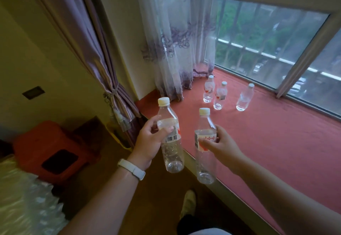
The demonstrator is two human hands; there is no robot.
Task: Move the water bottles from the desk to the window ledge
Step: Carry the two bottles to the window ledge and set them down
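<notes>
Clear plastic, white caps: two water bottles held up at the window ledge (276,133), one per hand. L hand (149,142) wraps fingers and thumb round the label band of the L bottle (172,153), which tilts, cap toward 11 o'clock, base hanging over the wood floor (162,197) just short of the ledge edge. White wristband (131,168) on that wrist. R hand (221,144), at 3 o'clock from the L, grips the R bottle (204,161) by its red-and-white label, thumb across the front. That bottle is near upright, its base in front of the ledge's pale front trim; whether it touches can't be told from this angle. The held pair sit close but apart.

Out at 1 o'clock from the hands, three more bottles stand upright on the ledge's red cover: a rear labelled bottle (208,89) and a front labelled bottle (220,96) just beside each other, plus a plain bottle (244,98) apart at their 3 o'clock, nearer the window glass (267,41).

Sheer curtain (175,41) w/ purple pattern hangs at 12 o'clock, its hem on the ledge just beside the rear bottle. Purple drape (103,59), tied back, at 10 o'clock. Red stool (49,149) at 9 o'clock, bubble wrap (22,197) at 7 o'clock, a pale shoe (188,203) on the floor at 6 o'clock.
</notes>
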